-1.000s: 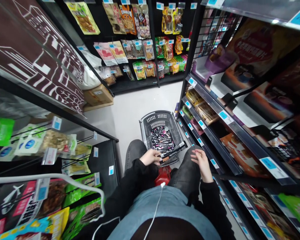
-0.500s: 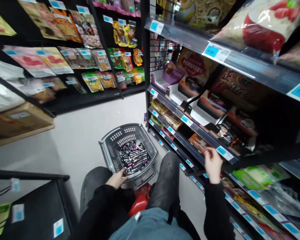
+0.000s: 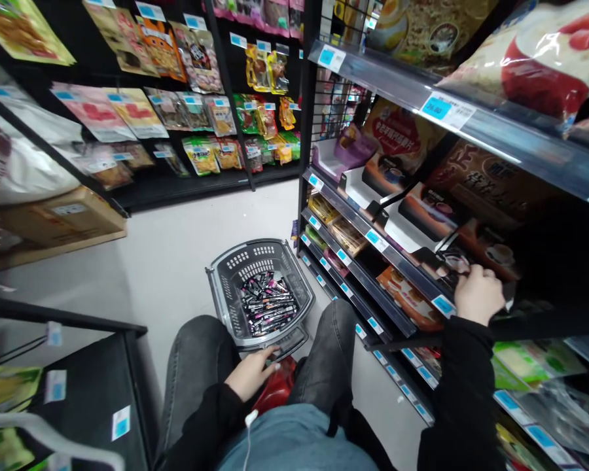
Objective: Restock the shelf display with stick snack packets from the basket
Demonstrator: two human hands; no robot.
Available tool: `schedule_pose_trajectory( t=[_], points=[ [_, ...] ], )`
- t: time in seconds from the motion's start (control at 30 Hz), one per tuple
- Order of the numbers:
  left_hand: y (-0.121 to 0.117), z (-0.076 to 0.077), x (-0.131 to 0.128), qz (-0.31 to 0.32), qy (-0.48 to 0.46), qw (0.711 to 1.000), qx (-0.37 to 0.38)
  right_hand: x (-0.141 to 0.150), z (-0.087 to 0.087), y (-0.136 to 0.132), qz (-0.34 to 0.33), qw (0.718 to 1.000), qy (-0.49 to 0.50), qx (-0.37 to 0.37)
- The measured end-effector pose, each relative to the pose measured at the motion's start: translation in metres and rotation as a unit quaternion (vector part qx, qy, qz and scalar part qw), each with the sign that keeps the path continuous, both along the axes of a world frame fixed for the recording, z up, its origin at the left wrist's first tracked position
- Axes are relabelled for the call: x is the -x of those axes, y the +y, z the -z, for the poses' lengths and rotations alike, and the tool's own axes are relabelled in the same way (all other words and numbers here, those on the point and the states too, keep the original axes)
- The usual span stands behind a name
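My right hand [image 3: 480, 294] reaches over the shelf edge into an opened display box, its fingers curled at dark, shiny sachets [image 3: 455, 261]; what lies between the fingertips is hidden. Low between my knees, my left hand [image 3: 252, 374] is open, fingers loosely stretched beside the handle of a grey shopping basket [image 3: 217, 304]. Many slim black and pink stick sachets [image 3: 269, 306] fill the bottom of that basket, which stands on the floor. Left of the right hand, other opened boxes [image 3: 425, 212] line the same shelf.
Shelf rails with price tags [image 3: 375, 240] run along my right. Overhead at right hangs a shelf holding large bags [image 3: 540, 72]. Snack packs hang on a black rack [image 3: 177, 186] ahead. A cardboard box [image 3: 63, 219] lies at left, and something red [image 3: 277, 386] is beneath me.
My right hand has moved from the shelf's front edge, further right and into the display box. My left hand has shifted slightly right and down relative to the basket. The view has turned slightly left.
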State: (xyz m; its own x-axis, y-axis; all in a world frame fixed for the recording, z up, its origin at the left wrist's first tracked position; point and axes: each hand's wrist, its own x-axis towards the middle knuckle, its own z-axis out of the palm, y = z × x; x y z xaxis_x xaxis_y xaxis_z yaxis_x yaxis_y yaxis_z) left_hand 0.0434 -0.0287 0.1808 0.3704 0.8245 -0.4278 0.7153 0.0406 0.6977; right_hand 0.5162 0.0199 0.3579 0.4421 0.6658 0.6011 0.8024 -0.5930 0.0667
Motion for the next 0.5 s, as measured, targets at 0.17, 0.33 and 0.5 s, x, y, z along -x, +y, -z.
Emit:
schedule_pose_trajectory(
  t=[0.17, 0.33, 0.5],
  points=[
    [0.005, -0.052, -0.017, -0.056, -0.185, 0.981, 0.027, 0.036, -0.003, -0.014, -0.084, 0.96, 0.051, -0.263],
    [-0.005, -0.132, -0.051, -0.083, -0.505, 0.854, 0.092, 0.157, 0.021, -0.04, -0.419, 0.886, 0.069, -0.185],
    [-0.009, -0.178, -0.065, -0.204, -0.494, 0.841, 0.086, 0.242, 0.035, -0.061, -0.599, 0.778, -0.053, -0.184]
  ],
)
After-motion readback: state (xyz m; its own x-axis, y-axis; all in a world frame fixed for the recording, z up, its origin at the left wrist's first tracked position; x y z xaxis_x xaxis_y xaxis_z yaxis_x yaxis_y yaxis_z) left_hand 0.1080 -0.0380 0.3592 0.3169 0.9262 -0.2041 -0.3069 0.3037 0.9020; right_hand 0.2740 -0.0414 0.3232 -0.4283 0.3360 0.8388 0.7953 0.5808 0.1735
